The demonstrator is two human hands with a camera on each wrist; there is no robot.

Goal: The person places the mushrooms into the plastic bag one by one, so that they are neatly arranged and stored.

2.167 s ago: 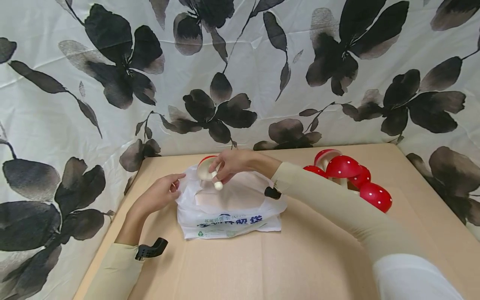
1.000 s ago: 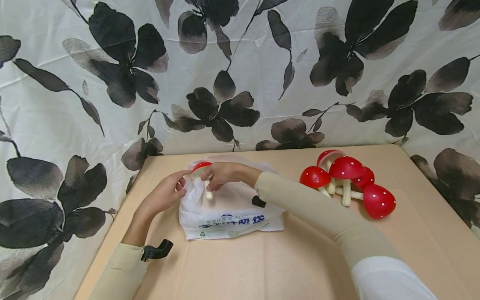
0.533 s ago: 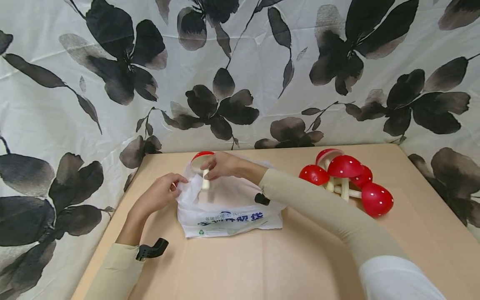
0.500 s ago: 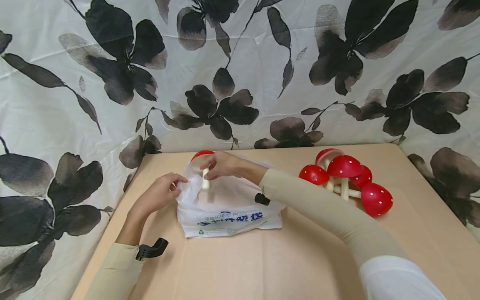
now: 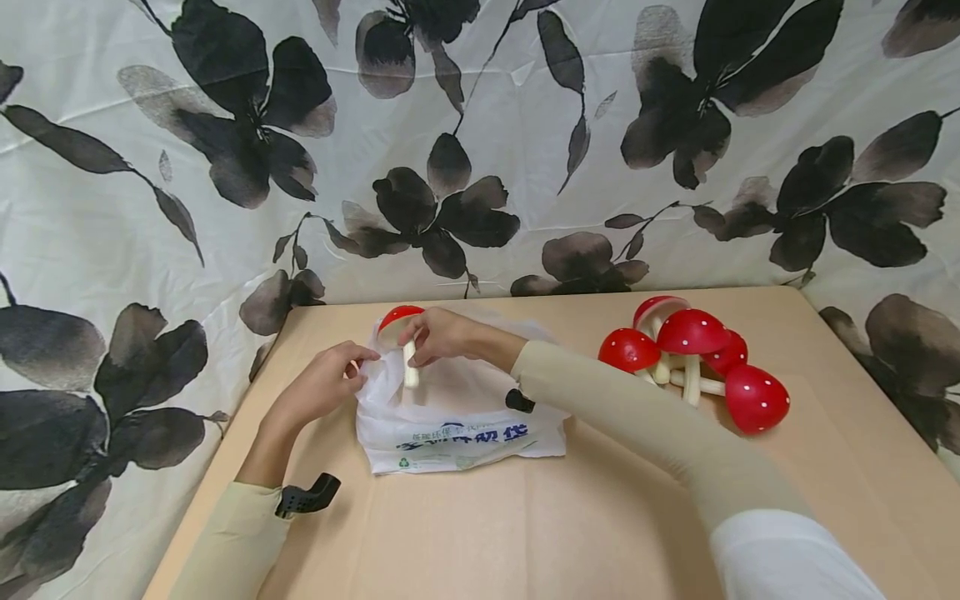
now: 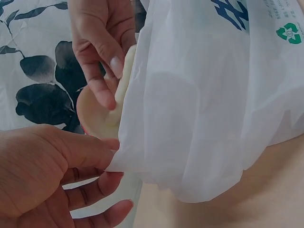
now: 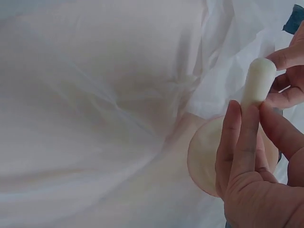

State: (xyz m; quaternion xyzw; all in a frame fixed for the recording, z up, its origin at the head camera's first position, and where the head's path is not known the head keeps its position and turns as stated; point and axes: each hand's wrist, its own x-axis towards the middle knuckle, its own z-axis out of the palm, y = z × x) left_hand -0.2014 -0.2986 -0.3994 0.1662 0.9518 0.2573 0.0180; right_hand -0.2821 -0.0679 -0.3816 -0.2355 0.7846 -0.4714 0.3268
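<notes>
Mushroom [image 5: 410, 360] is pinched in right hand [image 5: 444, 335]; left hand [image 5: 322, 383] pinches plastic bag [image 5: 465, 417]; other mushrooms [image 5: 692, 332] lie beyond right sleeve [image 5: 637, 417].

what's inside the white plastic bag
No contents can be made out; the white bag covers its inside. At the edge that the left hand pinches, the right hand holds a red-capped mushroom by its stem; whether any of it is inside I cannot tell.

Indoor tabletop recording spot, by the look; can't tell home vs lab vs office. White cloth with dark floral print [image 5: 525, 167] covers the upper half and left side of the head frame. Plain light wood-tone table [image 5: 465, 533] across lower middle. Black wrist-worn device [image 5: 307, 497] lower left, second black device [image 5: 519, 401] near centre.
</notes>
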